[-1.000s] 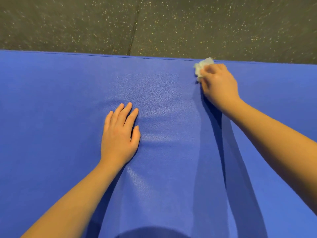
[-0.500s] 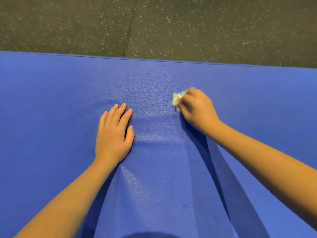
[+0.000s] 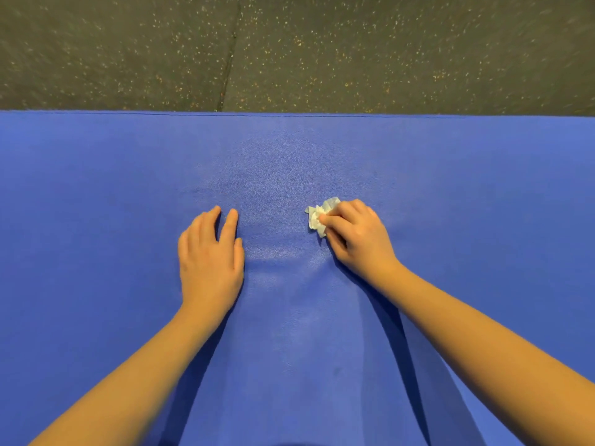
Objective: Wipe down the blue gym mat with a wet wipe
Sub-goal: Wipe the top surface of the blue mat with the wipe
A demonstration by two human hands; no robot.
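So, the right hand (image 3: 357, 239) is seen curled over a crumpled white wet wipe (image 3: 320, 215), which is pinched at the fingertips and pressed down onto the blue gym mat (image 3: 96, 220). The wipe sticks out past the fingers on the hand's left side, a bit right of the middle of the frame. The left hand (image 3: 209, 259) is laid flat, palm down on the mat, fingers straight and mostly together, nothing held. It's placed near the wipe, with a strip of bare mat left between the two hands. That strip is lightly creased and a pale sheen is caught on it. Both bare forearms are stretched in from the bottom corners, and dark shadows are thrown beside them. The mat's far edge is run straight across the view, and beyond it a dark speckled floor (image 3: 354, 53) is visible, split by one seam (image 3: 230, 53)
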